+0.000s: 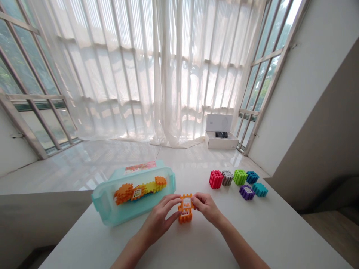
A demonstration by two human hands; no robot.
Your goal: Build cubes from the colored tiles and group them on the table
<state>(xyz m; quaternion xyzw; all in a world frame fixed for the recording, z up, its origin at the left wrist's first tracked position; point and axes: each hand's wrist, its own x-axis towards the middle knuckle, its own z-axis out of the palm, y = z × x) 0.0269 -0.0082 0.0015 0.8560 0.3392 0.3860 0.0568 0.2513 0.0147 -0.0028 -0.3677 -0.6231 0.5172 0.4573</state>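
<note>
Fingers of the right hand are pinching the right edge of an orange panel, the thumb and forefinger closing on it near its upper corner. On the other side, the left hand is curving around with thumb and fingers parted, its forefinger tip reaching the panel's left edge and its thumb tip meeting the left side of an orange block just below. Panel and block are sitting together between the hands, at the near middle of the white table, and the panel is showing a white window insert. To the left, a translucent teal tub is lying at a slant, holding a heap of notched orange and yellow pieces; a white lattice is showing on one orange piece there. To the right, farther off than the hands, six blocks are standing in a loose group: red, grey, green and blue along the far side, with purple and turquoise lying nearer. At the far right, a white box is standing open before a sheer curtain, a dark flat object resting in it.
</note>
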